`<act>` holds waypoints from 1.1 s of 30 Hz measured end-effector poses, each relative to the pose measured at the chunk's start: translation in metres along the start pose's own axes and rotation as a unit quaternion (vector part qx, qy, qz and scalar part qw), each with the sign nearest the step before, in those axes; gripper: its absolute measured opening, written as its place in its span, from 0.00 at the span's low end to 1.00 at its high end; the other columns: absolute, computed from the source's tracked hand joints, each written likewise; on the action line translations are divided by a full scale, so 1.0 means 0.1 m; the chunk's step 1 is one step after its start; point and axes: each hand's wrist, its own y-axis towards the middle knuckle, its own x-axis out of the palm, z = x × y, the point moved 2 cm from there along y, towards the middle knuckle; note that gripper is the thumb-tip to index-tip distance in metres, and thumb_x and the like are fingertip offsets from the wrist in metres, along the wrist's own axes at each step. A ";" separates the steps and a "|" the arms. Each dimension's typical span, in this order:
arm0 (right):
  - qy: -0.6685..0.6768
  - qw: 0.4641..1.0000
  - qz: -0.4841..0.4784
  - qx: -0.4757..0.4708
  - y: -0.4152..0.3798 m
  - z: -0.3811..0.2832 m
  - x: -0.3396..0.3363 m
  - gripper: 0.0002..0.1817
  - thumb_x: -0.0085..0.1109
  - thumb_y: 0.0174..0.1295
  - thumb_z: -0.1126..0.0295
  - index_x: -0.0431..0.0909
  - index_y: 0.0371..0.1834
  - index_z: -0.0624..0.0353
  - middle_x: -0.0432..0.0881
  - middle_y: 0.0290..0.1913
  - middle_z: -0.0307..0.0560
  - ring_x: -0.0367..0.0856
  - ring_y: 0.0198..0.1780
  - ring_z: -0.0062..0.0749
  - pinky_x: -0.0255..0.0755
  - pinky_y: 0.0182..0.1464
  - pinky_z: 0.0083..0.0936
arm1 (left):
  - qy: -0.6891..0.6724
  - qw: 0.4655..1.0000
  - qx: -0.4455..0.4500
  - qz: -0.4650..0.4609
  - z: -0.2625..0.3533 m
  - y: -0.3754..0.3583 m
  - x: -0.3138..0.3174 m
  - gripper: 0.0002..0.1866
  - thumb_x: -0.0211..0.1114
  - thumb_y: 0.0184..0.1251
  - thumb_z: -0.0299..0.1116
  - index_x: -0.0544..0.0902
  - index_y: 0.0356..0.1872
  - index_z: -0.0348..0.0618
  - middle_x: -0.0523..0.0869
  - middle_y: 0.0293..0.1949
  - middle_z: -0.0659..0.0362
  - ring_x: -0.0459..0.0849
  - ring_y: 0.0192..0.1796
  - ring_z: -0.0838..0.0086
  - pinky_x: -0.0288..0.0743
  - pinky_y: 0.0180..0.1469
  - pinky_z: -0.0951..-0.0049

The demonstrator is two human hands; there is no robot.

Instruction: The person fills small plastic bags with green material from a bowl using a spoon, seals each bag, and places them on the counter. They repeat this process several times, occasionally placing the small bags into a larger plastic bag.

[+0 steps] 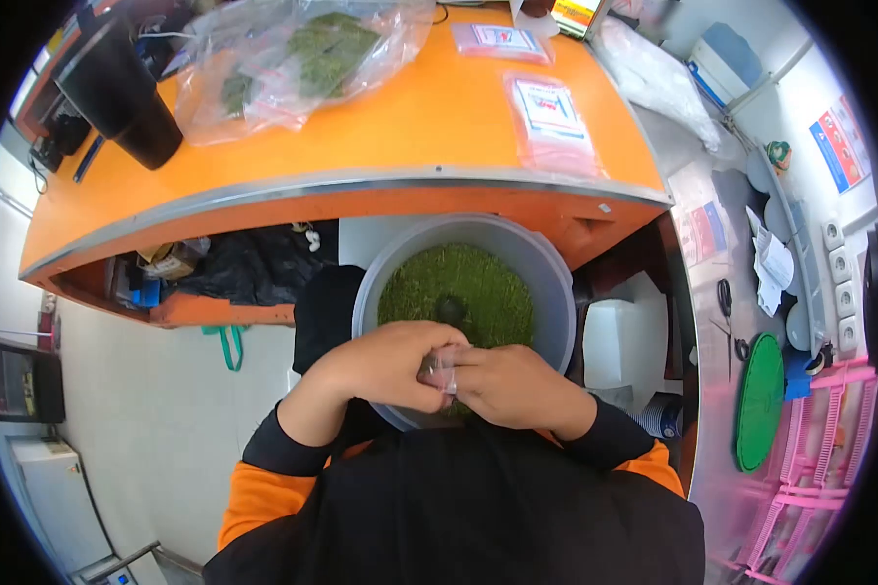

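1. We see the pale bucket [554,302] just below the front edge of the orange worktop [390,136], right of that edge's middle; we cannot tell if rim and worktop touch.
2. Our left hand [395,361] and right hand [512,385] meet over the bucket's near side, both with fingers curled, gripping a small clear bag [443,373] between them.
3. Beyond our knuckles, the green herb [458,268] lies open to view up to the bucket's far wall, giving us room forward; the side walls stand near our wrists.
4. Along the worktop's front edge, orange surface shows between the black tumbler [127,97] near the left corner and the labelled pack [553,117] near the right one.
5. The large plastic bag [332,58] lies toward the worktop's back edge, cut off by the view.
6. Our fingers hide most of the small clear bag; we cannot make out its mouth or contents.
7. A dark rounded thing [449,309] sits in the herb, partly behind our left hand, too unclear for us to name.
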 end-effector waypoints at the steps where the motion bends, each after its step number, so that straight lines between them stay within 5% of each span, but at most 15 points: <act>1: -0.002 1.000 -0.013 -0.002 0.00 -0.01 0.00 0.09 0.54 0.55 0.70 0.78 0.39 0.51 0.80 0.46 0.41 0.82 0.34 0.41 0.77 0.34 0.34 | -0.005 1.000 0.014 0.022 -0.02 -0.02 0.01 0.27 0.72 0.39 0.35 0.78 0.46 0.40 0.82 0.38 0.52 0.82 0.41 0.64 0.75 0.42 0.70; 6: 0.095 0.958 0.262 -0.071 -0.03 -0.04 -0.37 0.10 0.61 0.47 0.81 0.80 0.34 0.59 0.82 0.41 0.51 0.82 0.36 0.43 0.76 0.36 0.29 | -0.192 0.974 0.029 0.119 -0.07 -0.19 -0.10 0.29 0.72 0.40 0.36 0.77 0.50 0.43 0.79 0.39 0.58 0.78 0.39 0.72 0.74 0.40 0.70; 8: 0.081 0.963 0.246 0.078 -0.01 0.05 -0.36 0.09 0.61 0.49 0.76 0.78 0.35 0.61 0.81 0.36 0.53 0.81 0.35 0.48 0.76 0.36 0.33 | -0.281 0.944 0.081 0.149 -0.17 -0.26 -0.14 0.38 0.74 0.39 0.36 0.72 0.58 0.41 0.75 0.48 0.60 0.74 0.46 0.76 0.69 0.51 0.71; 11: -0.127 0.968 -0.033 0.213 -0.02 0.34 0.09 0.09 0.56 0.53 0.73 0.74 0.37 0.63 0.80 0.31 0.57 0.81 0.33 0.52 0.75 0.37 0.39 | -0.399 0.871 0.165 0.234 -0.19 -0.32 -0.15 0.47 0.75 0.37 0.35 0.64 0.64 0.33 0.71 0.57 0.58 0.70 0.57 0.73 0.58 0.64 0.68; 14: -0.089 0.941 -0.157 0.285 -0.07 0.55 0.42 0.12 0.57 0.55 0.66 0.71 0.37 0.61 0.80 0.31 0.57 0.80 0.34 0.54 0.72 0.36 0.44 | -0.375 0.857 0.175 0.306 -0.08 -0.35 -0.15 0.50 0.74 0.40 0.41 0.60 0.66 0.30 0.72 0.48 0.59 0.68 0.58 0.69 0.56 0.65 0.66; 15: -0.105 0.943 -0.154 0.277 -0.07 0.57 0.43 0.15 0.56 0.55 0.69 0.70 0.45 0.58 0.80 0.30 0.57 0.80 0.33 0.54 0.71 0.35 0.45 | -0.369 0.861 0.172 0.305 -0.08 -0.38 -0.15 0.50 0.74 0.40 0.40 0.60 0.66 0.30 0.72 0.49 0.59 0.68 0.59 0.69 0.55 0.66 0.65; 18: -0.169 0.942 -0.077 0.280 -0.04 0.58 0.22 0.16 0.52 0.55 0.72 0.69 0.49 0.57 0.80 0.29 0.55 0.80 0.32 0.53 0.71 0.33 0.45 | -0.366 0.868 0.156 0.297 -0.06 -0.44 -0.15 0.48 0.74 0.40 0.37 0.60 0.66 0.32 0.72 0.51 0.58 0.66 0.62 0.67 0.52 0.68 0.64; 22: -0.279 0.928 -0.108 0.222 0.00 0.56 -0.08 0.18 0.45 0.57 0.74 0.69 0.53 0.57 0.82 0.29 0.53 0.82 0.32 0.49 0.74 0.30 0.41 | -0.355 0.880 0.144 0.281 -0.07 -0.45 -0.11 0.47 0.73 0.41 0.31 0.60 0.66 0.34 0.71 0.56 0.56 0.63 0.66 0.65 0.51 0.69 0.63; 26: -0.302 0.911 -0.182 0.213 -0.03 0.50 -0.08 0.16 0.49 0.53 0.73 0.75 0.46 0.55 0.80 0.26 0.49 0.81 0.31 0.45 0.72 0.30 0.39 | -0.391 0.867 0.131 0.278 -0.01 -0.39 -0.06 0.42 0.72 0.44 0.26 0.62 0.65 0.39 0.68 0.59 0.57 0.63 0.65 0.70 0.53 0.66 0.69; 33: -0.104 0.958 -0.212 0.164 -0.17 0.46 -0.06 0.10 0.50 0.57 0.68 0.80 0.32 0.59 0.81 0.28 0.51 0.80 0.34 0.50 0.72 0.36 0.41 | -0.293 0.900 0.140 0.291 -0.01 -0.29 -0.05 0.45 0.73 0.45 0.26 0.59 0.67 0.40 0.65 0.61 0.54 0.59 0.66 0.69 0.52 0.66 0.68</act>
